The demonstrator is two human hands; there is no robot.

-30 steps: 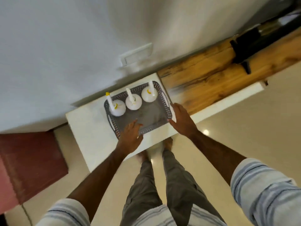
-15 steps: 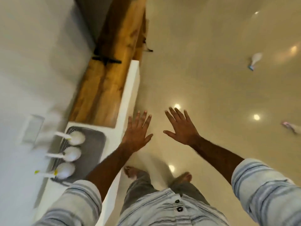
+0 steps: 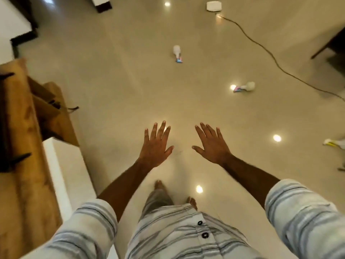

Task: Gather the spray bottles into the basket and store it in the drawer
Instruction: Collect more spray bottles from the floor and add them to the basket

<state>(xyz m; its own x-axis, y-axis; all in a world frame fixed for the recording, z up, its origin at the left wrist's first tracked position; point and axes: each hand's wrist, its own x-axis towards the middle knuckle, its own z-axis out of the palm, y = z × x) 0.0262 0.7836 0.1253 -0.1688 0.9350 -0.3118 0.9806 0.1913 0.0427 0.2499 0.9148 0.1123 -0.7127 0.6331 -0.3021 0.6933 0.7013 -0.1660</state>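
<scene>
1. While both hands were held out empty over the glossy beige tiled floor (image 3: 115,75), no bottle was gripped: the left hand (image 3: 155,146) and the right hand (image 3: 211,144) were each spread wide, palms down, fingers splayed.
2. As the step in hand was judged to be the fetching of a loose bottle, a good approach would be made by walking up close, crouching, and closing the fingers round the body rather than the trigger head.
3. A white spray bottle with a blue and pink trigger (image 3: 177,53) lay on its side well ahead of both hands, slightly nearer the right.
4. A second white spray bottle with a pink and blue nozzle (image 3: 245,87) lay ahead and to the right, well apart from the right hand.
5. A white bottle with a yellow trigger (image 3: 336,143) was cut by the right edge of the view.
6. Neither basket nor drawer was visible.
</scene>
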